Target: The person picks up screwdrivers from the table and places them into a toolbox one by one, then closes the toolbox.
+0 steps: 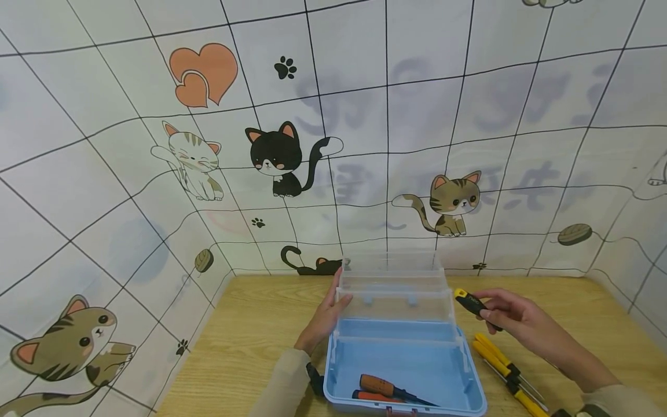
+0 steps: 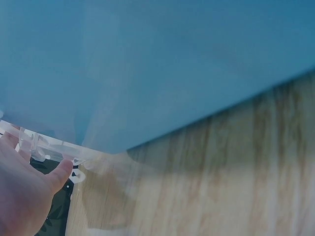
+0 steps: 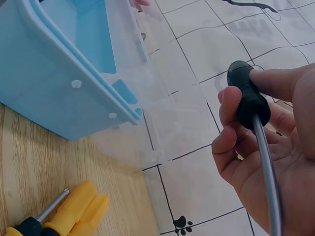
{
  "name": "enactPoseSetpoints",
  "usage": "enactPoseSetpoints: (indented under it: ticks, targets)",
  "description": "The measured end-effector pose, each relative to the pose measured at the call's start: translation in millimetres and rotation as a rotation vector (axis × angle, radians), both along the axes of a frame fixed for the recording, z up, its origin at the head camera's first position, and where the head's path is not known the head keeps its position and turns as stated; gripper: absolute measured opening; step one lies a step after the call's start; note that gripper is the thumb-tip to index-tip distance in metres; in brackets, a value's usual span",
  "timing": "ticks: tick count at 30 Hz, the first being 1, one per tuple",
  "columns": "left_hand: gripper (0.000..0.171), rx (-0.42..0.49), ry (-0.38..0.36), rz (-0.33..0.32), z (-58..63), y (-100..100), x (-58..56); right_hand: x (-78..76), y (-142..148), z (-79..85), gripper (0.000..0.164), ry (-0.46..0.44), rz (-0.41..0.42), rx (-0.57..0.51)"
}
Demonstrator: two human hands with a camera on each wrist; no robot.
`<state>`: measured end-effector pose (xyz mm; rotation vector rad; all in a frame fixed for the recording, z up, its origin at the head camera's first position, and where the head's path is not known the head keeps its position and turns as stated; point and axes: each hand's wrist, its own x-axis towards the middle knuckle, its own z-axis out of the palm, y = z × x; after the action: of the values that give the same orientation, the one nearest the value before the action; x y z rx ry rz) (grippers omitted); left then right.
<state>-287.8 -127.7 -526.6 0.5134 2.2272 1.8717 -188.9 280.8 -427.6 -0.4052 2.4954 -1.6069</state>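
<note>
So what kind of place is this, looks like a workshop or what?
Probably a makeshift home tabletop, not a workshop: a wooden table, a cartoon-cat sheet hung round it, and a blue toolbox with screwdrivers.

No writing can be read on anything here.

Upright clear lid (image 1: 392,289) behind open toolbox (image 1: 403,370)
</note>
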Motion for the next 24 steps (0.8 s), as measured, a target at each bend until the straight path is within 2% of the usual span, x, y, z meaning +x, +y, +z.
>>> enactPoseSetpoints:
  ticks: [5, 24]
  targets:
    - [0.066, -0.016, 0.008, 0.009, -0.2, 0, -1.3, -1.0, -5, 0.6, 0.042, 0.027, 0.039, -0.018]
    - [0.065, 0.022, 0.004, -0.021, -2.4, 0, -1.7, -2.6, -31, 4.4, 0.036, 0.086, 0.216, -0.11]
